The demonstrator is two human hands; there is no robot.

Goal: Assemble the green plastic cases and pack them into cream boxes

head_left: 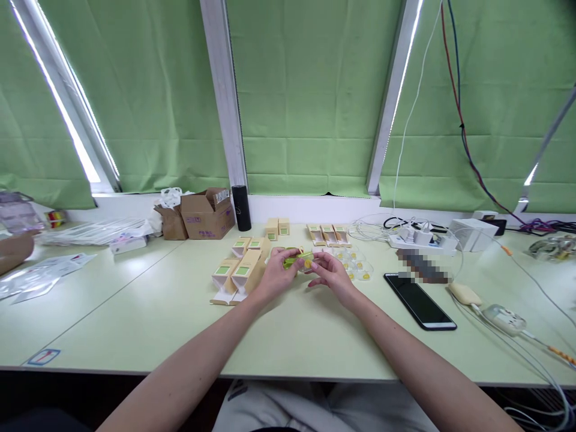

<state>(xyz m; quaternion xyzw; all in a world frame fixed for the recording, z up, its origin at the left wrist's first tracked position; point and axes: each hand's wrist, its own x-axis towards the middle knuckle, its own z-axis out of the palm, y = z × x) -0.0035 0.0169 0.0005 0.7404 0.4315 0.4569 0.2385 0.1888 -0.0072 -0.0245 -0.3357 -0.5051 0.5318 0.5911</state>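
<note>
My left hand [281, 270] is closed around a small yellow-green item [292, 260] near the middle of the table. Beside it, the fingers of my right hand [332, 273] pinch a clear round piece with a yellow centre [308, 263], which touches the green item. Left of my hands stand several tan boxes with green labels [246, 268], some with open white flaps. Just beyond my right hand lie several clear domed pieces with yellow centres [355, 264]. Three open tan boxes [329, 234] are behind these, and two more small boxes [278, 228] stand further back.
A black phone [420, 301] lies right of my right hand, near cables and a pale oval case [465, 294]. A power strip [422, 240] is at the back right. An open cardboard box [207, 213] and black cylinder [242, 208] stand back left, with plastic packets [45, 273] far left.
</note>
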